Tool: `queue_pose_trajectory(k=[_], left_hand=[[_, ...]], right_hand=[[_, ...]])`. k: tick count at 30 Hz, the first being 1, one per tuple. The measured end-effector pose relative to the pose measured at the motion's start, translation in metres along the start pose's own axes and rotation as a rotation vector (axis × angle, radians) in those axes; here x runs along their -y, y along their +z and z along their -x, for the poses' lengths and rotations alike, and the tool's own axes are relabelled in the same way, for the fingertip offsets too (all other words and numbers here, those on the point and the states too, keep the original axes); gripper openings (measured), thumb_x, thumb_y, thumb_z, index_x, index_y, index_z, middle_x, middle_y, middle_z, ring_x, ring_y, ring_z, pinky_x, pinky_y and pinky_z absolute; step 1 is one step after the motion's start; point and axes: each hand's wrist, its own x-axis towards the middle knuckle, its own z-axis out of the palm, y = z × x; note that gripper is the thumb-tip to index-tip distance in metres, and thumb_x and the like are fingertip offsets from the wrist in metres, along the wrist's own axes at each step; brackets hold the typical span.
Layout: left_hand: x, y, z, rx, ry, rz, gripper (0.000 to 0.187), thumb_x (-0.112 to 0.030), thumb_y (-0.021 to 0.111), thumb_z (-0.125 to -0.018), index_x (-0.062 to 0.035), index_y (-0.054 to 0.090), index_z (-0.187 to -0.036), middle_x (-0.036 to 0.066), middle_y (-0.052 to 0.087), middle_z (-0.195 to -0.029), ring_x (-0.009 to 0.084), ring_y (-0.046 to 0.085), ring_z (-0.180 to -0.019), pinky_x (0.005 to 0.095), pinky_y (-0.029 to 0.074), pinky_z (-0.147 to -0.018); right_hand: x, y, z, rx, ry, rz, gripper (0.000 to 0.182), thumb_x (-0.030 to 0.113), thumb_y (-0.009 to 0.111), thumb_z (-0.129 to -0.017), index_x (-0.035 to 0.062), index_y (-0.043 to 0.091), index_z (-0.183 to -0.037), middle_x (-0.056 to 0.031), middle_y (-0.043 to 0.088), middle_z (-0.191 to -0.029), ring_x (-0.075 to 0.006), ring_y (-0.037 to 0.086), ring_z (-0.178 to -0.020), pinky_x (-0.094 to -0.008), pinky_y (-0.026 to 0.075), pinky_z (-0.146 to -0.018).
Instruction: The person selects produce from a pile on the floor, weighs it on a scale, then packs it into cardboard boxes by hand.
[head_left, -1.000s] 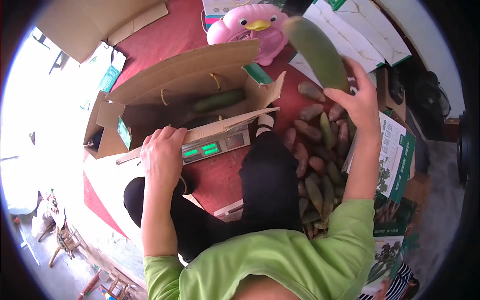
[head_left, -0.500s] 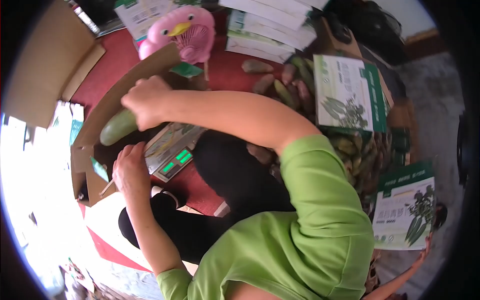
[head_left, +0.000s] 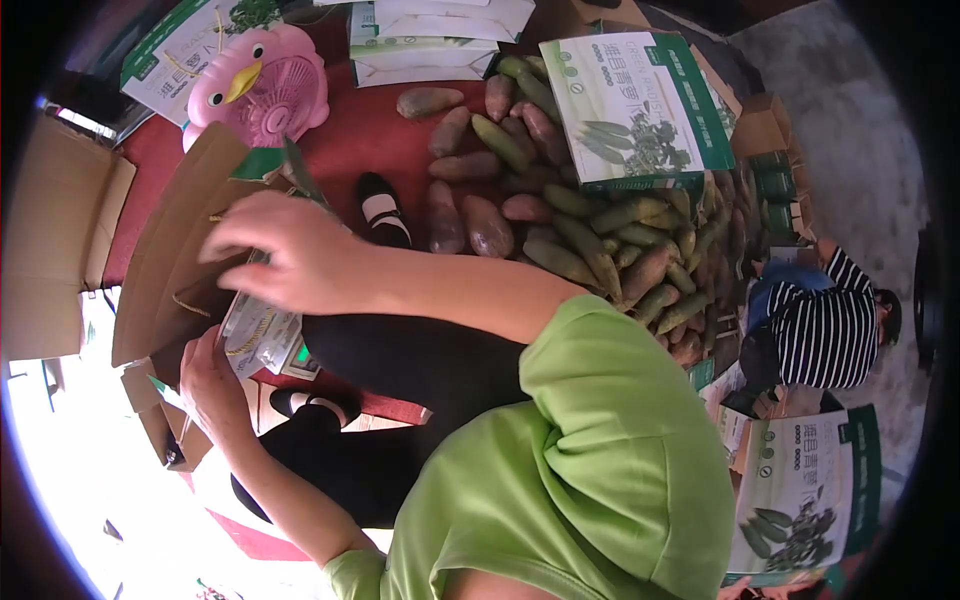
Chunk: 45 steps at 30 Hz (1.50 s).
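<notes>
My right hand point(head_left: 290, 250) reaches across my body to the open brown cardboard box point(head_left: 165, 270), fingers spread over its flap, with nothing visible in it. My left hand point(head_left: 207, 378) is low beside the box's near edge, touching the corner of a weighing scale point(head_left: 262, 338) that sits under the box. Its grip is hidden. The long green vegetable I held earlier is out of sight. A heap of green and reddish-brown vegetables point(head_left: 560, 225) lies on the red floor to the right of my legs.
A pink duck-shaped fan point(head_left: 262, 85) stands behind the box. Green-and-white printed cartons lie at the top point(head_left: 640, 105) and at the lower right point(head_left: 810, 490). A person in a striped shirt point(head_left: 830, 325) crouches at the right. Flat cardboard point(head_left: 55, 230) lies to the left.
My right hand carried the long green vegetable from above the heap across to the box. That hand now shows nothing in it. My view swung right, bringing the heap and the other person into sight.
</notes>
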Motion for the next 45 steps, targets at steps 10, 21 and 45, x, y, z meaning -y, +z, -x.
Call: queue_pose_trajectory(k=[10,21,45], left_hand=[[0.002,0.004,-0.001,-0.011,-0.017,0.064,0.02,-0.004,0.051,-0.087,-0.0035,0.064,-0.102,0.014,0.063,-0.091,0.0314,0.062,-0.083,0.0398,0.048,-0.071],[0.012,0.008,-0.002,-0.036,0.034,0.041,0.021,-0.003,0.052,-0.087,-0.0047,0.065,-0.104,0.012,0.063,-0.091,0.0297,0.064,-0.084,0.0375,0.049,-0.072],[-0.007,0.0,0.003,-0.074,-0.049,-0.021,0.022,0.0,0.059,-0.076,-0.0065,0.068,-0.095,0.009,0.064,-0.087,0.0274,0.061,-0.087,0.0369,0.046,-0.077]], right_hand=[[-0.072,-0.186,0.201,0.099,0.862,0.734,0.028,0.016,0.068,-0.073,0.005,0.065,-0.098,-0.0169,0.064,-0.1,-0.0349,0.06,-0.095,-0.0428,0.048,-0.082],[-0.076,-0.39,0.354,-0.268,1.464,0.979,0.035,0.029,0.072,-0.071,-0.0028,0.068,-0.087,-0.0203,0.067,-0.084,-0.034,0.065,-0.085,-0.039,0.05,-0.075],[-0.123,-0.359,0.393,0.02,1.694,0.963,0.078,0.034,0.081,-0.056,-0.0011,0.055,-0.121,-0.0177,0.057,-0.123,-0.0318,0.054,-0.114,-0.048,0.042,-0.093]])
